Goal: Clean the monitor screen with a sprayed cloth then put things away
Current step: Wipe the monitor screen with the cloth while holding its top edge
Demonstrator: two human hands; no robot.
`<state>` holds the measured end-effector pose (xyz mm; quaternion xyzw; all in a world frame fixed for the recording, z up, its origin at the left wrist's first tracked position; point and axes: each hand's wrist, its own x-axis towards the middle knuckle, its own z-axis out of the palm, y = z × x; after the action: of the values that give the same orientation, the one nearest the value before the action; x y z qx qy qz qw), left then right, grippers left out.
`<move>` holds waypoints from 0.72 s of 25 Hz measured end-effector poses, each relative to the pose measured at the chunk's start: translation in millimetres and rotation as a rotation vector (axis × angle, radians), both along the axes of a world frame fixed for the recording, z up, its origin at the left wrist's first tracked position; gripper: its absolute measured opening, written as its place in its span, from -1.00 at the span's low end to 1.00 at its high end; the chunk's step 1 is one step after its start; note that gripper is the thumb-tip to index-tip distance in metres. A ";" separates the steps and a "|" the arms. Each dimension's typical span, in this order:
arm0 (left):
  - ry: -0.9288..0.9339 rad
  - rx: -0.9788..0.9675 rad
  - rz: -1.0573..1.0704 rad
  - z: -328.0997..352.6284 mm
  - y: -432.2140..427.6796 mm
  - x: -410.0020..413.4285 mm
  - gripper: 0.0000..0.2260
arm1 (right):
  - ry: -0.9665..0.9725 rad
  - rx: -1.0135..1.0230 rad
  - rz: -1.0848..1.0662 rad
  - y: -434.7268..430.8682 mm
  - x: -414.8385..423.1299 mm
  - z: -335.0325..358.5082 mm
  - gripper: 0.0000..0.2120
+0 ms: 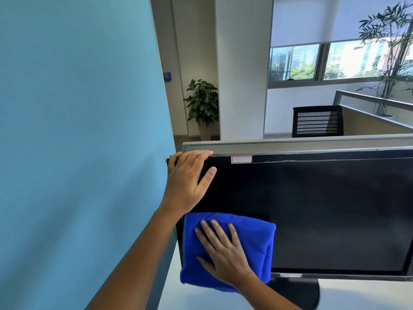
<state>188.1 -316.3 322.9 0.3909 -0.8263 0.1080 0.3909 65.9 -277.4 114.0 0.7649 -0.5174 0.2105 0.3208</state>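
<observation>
A black monitor (324,211) with a dark screen stands on a white desk (357,296), on a round black base (299,294). My left hand (190,180) grips the monitor's top left corner, fingers over the upper edge and thumb on the screen. A folded blue cloth (252,238) lies flat against the screen's lower left corner. My right hand (223,251) presses on the cloth with spread fingers. A small white label with a red border (241,159) sticks to the top bezel. No spray bottle is in view.
A tall blue partition (78,130) stands close on the left. A grey cubicle divider (290,143) runs right behind the monitor. Beyond it are a black mesh chair (317,120), a white pillar, potted plants (202,104) and windows.
</observation>
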 end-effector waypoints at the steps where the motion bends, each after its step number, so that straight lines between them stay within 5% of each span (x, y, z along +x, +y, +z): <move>1: -0.003 -0.002 0.001 0.4 0.0 0.2 -0.59 | -0.027 -0.031 0.016 -5.4 5.5 16.5 -0.27; 8: 0.037 -0.020 0.038 1.8 1.1 -1.2 -0.68 | -0.216 -0.163 0.028 -37.0 29.9 112.0 -0.37; 18: 0.057 -0.088 0.065 8.7 -5.9 -1.8 -0.77 | 0.024 -0.039 -0.020 2.7 -13.2 -1.6 -0.24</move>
<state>186.3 -322.2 331.6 0.4031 -0.7960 0.1455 0.4274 52.8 -274.7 112.4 0.7557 -0.5170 0.2080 0.3441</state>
